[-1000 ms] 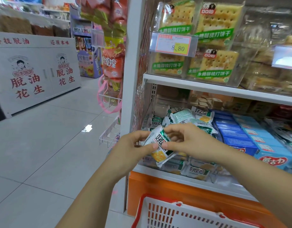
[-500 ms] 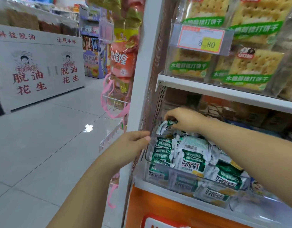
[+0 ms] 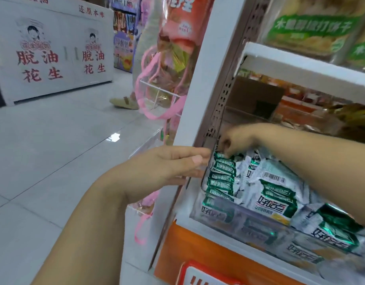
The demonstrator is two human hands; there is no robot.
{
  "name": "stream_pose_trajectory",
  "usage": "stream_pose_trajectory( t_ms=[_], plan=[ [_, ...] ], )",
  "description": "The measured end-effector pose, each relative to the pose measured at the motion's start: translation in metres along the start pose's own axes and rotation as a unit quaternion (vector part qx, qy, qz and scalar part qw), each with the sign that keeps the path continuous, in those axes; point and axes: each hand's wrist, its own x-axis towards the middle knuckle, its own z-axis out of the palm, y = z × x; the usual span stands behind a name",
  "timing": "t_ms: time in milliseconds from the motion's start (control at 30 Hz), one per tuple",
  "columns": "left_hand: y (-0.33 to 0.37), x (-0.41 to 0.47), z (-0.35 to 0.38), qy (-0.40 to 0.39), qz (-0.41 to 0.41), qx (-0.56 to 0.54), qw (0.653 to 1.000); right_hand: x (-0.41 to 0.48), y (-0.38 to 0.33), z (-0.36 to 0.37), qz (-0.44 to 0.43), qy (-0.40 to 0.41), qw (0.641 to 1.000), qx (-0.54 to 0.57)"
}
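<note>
Several small green-and-white snack packets (image 3: 274,194) fill a clear-fronted bin on the lower shelf (image 3: 239,229). My right hand (image 3: 237,138) reaches to the bin's back left corner, fingers curled down and pinching the top of the rearmost packet (image 3: 220,155) in an upright row. My left hand (image 3: 169,163) is at the white shelf post (image 3: 200,99), fingers stretched toward the bin's left end, holding nothing.
Cracker packs (image 3: 313,33) sit on the shelf above. Hanging snack bags with pink straps (image 3: 167,64) dangle left of the post. A person's foot (image 3: 124,101) stands on the tiled aisle. A white cabinet with red lettering (image 3: 49,54) is at far left. An orange panel (image 3: 198,254) runs below the bin.
The view has closed in on the bin. My right hand carried the packet from in front of me to the bin's back left corner. My left hand let go and stayed by the post.
</note>
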Motion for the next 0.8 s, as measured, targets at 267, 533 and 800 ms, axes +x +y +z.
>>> stream_pose_trajectory(
  t_ms=[267, 533, 800],
  plan=[
    [-0.025, 0.013, 0.062, 0.313, 0.101, -0.043, 0.943, 0.023, 0.013, 0.001, 0.014, 0.097, 0.995, -0.007],
    [-0.043, 0.026, 0.086, 0.43, 0.146, -0.084, 0.887, 0.032, 0.017, 0.012, 0.013, 0.078, 0.997, -0.005],
    [-0.041, 0.028, 0.089, 0.446, 0.139, -0.084, 0.88, 0.023, 0.014, 0.007, -0.018, 0.107, 0.991, -0.077]
  ],
)
